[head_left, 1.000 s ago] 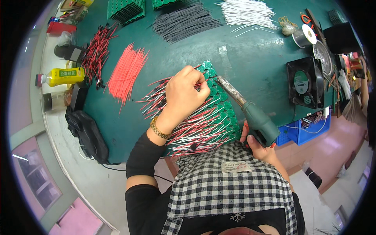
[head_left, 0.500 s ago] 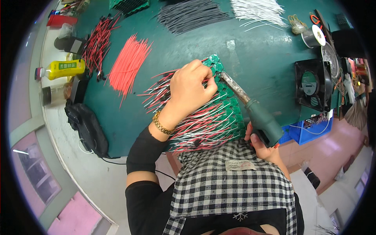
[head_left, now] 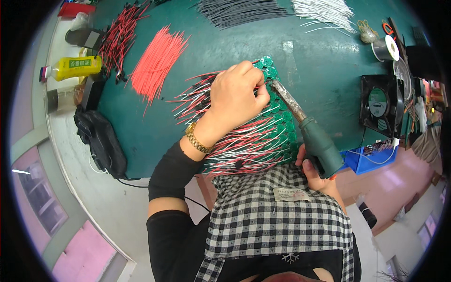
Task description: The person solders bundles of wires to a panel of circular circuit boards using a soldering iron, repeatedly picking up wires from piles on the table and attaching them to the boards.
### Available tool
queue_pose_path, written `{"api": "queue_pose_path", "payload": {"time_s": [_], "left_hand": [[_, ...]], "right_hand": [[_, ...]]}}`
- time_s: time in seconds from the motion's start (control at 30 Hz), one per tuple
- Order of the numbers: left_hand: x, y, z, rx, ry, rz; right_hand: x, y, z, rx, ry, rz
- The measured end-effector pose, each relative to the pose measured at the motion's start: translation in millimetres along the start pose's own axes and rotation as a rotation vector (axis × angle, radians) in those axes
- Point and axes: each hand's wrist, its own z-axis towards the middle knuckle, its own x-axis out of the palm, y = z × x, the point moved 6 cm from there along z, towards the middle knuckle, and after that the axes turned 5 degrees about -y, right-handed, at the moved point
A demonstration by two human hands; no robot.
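Observation:
My right hand (head_left: 315,176) grips the green handle of a soldering iron (head_left: 319,141). Its long, worn metal tip points up and left and meets the green circuit boards (head_left: 284,123), small round pieces joined in a panel. My left hand (head_left: 239,96), with a gold watch at the wrist, is closed in a pinch beside the tip. What its fingertips hold is hidden. Red, white and black wires (head_left: 244,148) fan out leftward from the boards, below and beyond my left hand.
Bundles of red wires (head_left: 159,63), black wires (head_left: 242,11) and white wires (head_left: 324,13) lie on the green table. On the right are a solder spool (head_left: 385,48), a black fan (head_left: 381,104) and a blue bin (head_left: 373,160). A yellow bottle (head_left: 77,67) and black pouch (head_left: 101,141) lie left.
The whole view has shifted slightly, with the boards and both hands appearing a little further right. My pinch and the iron's place at the boards look much the same.

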Motion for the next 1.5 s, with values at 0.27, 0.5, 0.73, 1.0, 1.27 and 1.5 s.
{"api": "queue_pose_path", "payload": {"time_s": [0.27, 0.5, 0.73, 1.0, 1.27, 1.5], "left_hand": [[0, -1, -1, 0.008, -0.009, 0.008], [0, -1, -1, -0.006, 0.003, 0.016], [1, -1, 0, 0.004, 0.005, 0.024], [0, -1, 0, 0.014, -0.002, 0.024], [0, -2, -1, 0.013, -0.014, 0.014], [0, -2, 0, -0.002, -0.008, 0.019]], "right_hand": [[0, 13, -2, 0.064, -0.057, 0.189], [-2, 11, -3, 0.082, -0.039, 0.239], [-1, 8, 1, 0.112, 0.005, 0.174], [0, 8, -1, 0.023, -0.049, 0.238], [-3, 8, -4, 0.059, -0.079, 0.306], [-1, 11, -3, 0.067, -0.043, 0.264]]}}
